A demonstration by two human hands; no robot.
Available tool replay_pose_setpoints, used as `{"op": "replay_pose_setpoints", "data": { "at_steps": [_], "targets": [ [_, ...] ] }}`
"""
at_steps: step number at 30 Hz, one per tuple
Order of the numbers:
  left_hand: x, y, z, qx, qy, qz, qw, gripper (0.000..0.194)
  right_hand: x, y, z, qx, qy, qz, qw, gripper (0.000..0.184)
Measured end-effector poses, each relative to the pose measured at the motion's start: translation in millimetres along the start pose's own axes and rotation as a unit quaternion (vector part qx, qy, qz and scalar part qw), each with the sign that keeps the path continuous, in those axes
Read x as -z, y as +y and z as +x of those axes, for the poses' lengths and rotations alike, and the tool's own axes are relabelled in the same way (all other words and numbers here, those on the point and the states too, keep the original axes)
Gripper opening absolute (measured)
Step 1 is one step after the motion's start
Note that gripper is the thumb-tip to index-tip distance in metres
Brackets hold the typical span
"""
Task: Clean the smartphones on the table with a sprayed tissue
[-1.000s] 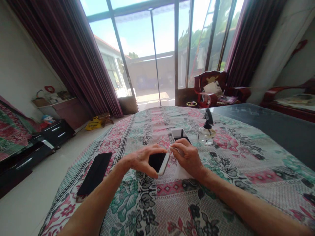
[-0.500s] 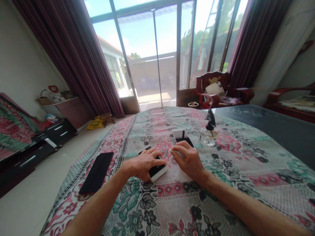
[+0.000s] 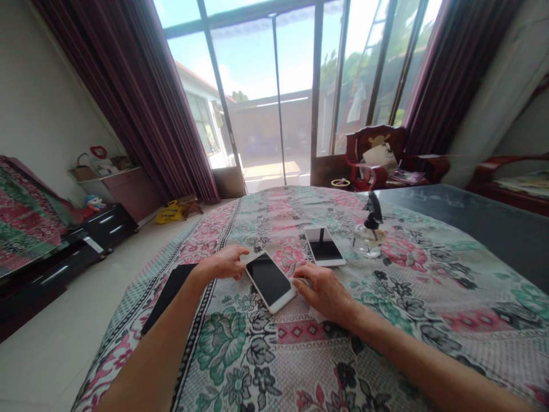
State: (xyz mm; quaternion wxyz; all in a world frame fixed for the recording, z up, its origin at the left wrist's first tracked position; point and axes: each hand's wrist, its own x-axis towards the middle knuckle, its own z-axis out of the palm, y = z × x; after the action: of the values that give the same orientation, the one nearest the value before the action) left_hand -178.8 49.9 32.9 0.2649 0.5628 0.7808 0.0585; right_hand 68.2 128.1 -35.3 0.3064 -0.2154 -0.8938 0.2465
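Note:
A white phone [image 3: 269, 281] with a dark screen lies face up on the flowered tablecloth. My left hand [image 3: 227, 262] is at its upper left edge, fingers stretched out and apart, holding nothing; whether a fingertip touches the edge I cannot tell. At the phone's right edge, my right hand [image 3: 323, 290] is closed in a pinch on a thin white tissue [image 3: 316, 315], mostly hidden under the palm. Just beyond that hand lies a second white phone [image 3: 325, 247], also face up.
A clear spray bottle [image 3: 369, 236] with a black head stands right of the second phone. On the left, a flat black rectangular thing [image 3: 165, 297] is partly covered by my left forearm. A dark table [image 3: 484, 220] adjoins at the right; a wooden chair [image 3: 377, 154] stands behind.
My left hand has moved off the first phone's screen to its upper left, uncovering the screen. My right hand has shifted slightly down and toward me, uncovering more of the second phone.

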Motion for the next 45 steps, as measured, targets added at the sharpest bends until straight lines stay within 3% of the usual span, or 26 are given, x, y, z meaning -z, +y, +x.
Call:
{"op": "replay_pose_setpoints", "data": {
  "at_steps": [4, 7, 15, 20, 22, 25, 27, 32, 36, 39, 42, 45],
  "targets": [
    [-11.8, -1, 12, 0.056, 0.003, -0.107, 0.993, 0.059, 1, -2, 0, -0.019, -0.038, -0.006, 0.999, 0.016],
    [-17.7, -5, 19, 0.056, 0.019, -0.127, 0.99, 0.064, 3, -5, 0, -0.025, -0.067, -0.013, 0.997, 0.017],
    [-27.0, -6, 29, -0.06, 0.099, -0.077, 0.99, 0.06, 0, -19, -8, 0.023, -0.115, 0.003, 0.993, 0.015],
    [-28.7, 9, 18, -0.128, 0.092, -0.024, 0.987, 0.071, -4, -31, -14, 0.055, -0.152, 0.052, 0.986, 0.016],
    [-30.4, 13, 15, -0.138, 0.089, -0.016, 0.986, 0.079, 0, -33, -14, 0.059, -0.181, 0.077, 0.979, 0.017],
    [-36.4, 22, 12, -0.133, 0.131, 0.015, 0.982, 0.083, 11, -29, -8, 0.049, -0.218, 0.089, 0.971, 0.017],
    [-43.4, 30, 10, -0.136, 0.155, 0.04, 0.978, 0.082, 20, -24, -2, 0.036, -0.198, 0.053, 0.978, 0.016],
    [-63.4, 49, 5, -0.133, 0.152, 0.095, 0.975, 0.088, 32, -13, 3, 0.0, -0.128, -0.07, 0.989, 0.015],
    [-65.5, 50, 3, -0.142, 0.143, 0.099, 0.974, 0.085, 34, -12, 0, 0.003, -0.157, -0.1, 0.983, 0.013],
    [-58.9, 43, 4, -0.197, 0.103, 0.088, 0.971, 0.091, 39, -16, 0, 0.023, -0.196, -0.077, 0.977, 0.017],
    [-54.4, 37, 7, -0.235, 0.07, 0.078, 0.966, 0.098, 45, -18, 2, 0.019, -0.195, -0.069, 0.978, 0.016],
    [-56.6, 37, 9, -0.218, 0.091, 0.058, 0.97, 0.097, 45, -17, 3, 0.01, -0.189, -0.071, 0.979, 0.02]
  ]
}}
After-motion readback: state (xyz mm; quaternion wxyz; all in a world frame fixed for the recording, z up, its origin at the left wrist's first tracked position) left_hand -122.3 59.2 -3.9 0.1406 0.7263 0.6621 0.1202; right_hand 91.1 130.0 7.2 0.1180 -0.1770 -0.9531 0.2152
